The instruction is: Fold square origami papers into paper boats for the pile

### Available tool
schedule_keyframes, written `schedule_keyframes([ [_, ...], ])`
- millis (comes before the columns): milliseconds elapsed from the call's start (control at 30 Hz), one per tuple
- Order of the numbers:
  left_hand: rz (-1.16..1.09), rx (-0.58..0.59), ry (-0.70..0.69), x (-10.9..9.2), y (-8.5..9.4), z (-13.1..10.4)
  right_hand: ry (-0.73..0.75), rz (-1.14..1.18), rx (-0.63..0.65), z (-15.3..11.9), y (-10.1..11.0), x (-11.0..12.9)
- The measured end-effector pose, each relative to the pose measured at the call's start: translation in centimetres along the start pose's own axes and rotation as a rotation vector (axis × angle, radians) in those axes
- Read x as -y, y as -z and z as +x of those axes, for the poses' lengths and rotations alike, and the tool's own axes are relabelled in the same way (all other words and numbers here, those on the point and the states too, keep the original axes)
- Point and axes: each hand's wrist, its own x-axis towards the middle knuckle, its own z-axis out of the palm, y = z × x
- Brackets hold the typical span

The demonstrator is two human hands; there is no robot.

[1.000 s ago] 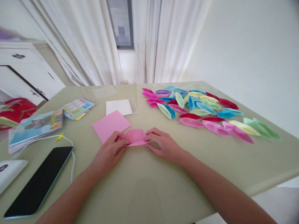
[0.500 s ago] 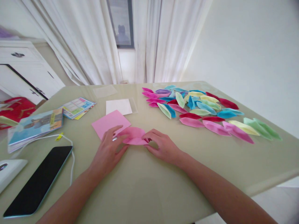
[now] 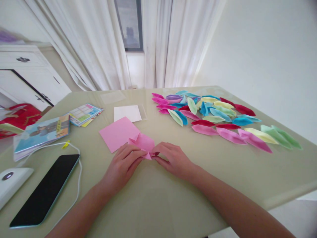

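Note:
A partly folded sheet of pink origami paper (image 3: 143,142) is between my two hands, its near edge creased and bent. My left hand (image 3: 125,164) pinches its near left part between thumb and fingers. From the other side, my right hand (image 3: 172,160) pinches the near right edge; the fingertips partly hide the folds. Just behind my left hand lies flat square pink paper (image 3: 119,132), slightly overlapped by the folded sheet. To the right, a cluster of folded paper boats (image 3: 214,114) in pink, red, blue, green, yellow and purple spreads over the table (image 3: 198,185).
A phone (image 3: 47,190) with a white cable (image 3: 79,178) lies at left, beside a white device (image 3: 15,181). Books (image 3: 42,132) and a colourful card (image 3: 85,114) are behind them. A white paper square (image 3: 127,113) lies in back of the pink paper.
My left hand has moved nearer the body and closed on the near edge of the pink paper. The sheet's near side is now bent, with a flap raised at its left. My right hand still pinches it.

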Motion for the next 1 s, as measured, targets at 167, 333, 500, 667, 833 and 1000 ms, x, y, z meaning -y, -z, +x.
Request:
schedule_keyframes([
  [167, -0.034, -0.017, 0.01, -0.3, -0.1, 0.1, 0.051, 0.054, 0.069, 0.2, 0.3, 0.3],
  [333, -0.041, -0.054, -0.003, -0.2, -0.1, 0.2, 0.007, 0.064, 0.107, 0.2, 0.3, 0.8],
  [500, -0.032, -0.046, 0.0, -0.1, -0.3, 0.1, 0.02, 0.015, 0.168, 0.3, 0.4, 0.8],
  [667, -0.042, -0.032, -0.007, 0.0, -0.4, 0.1, 0.016, 0.019, 0.205, 0.2, 0.2, 1.0],
  [833, 0.046, -0.001, -0.045, 0.1, -0.4, 0.0, 0.022, 0.049, 0.131, 0.1, -0.3, 0.5],
  [1000, 0.175, 0.031, -0.122, 0.1, -0.1, 0.3, -0.043, 0.147, -0.02, 0.1, -0.6, 0.1],
])
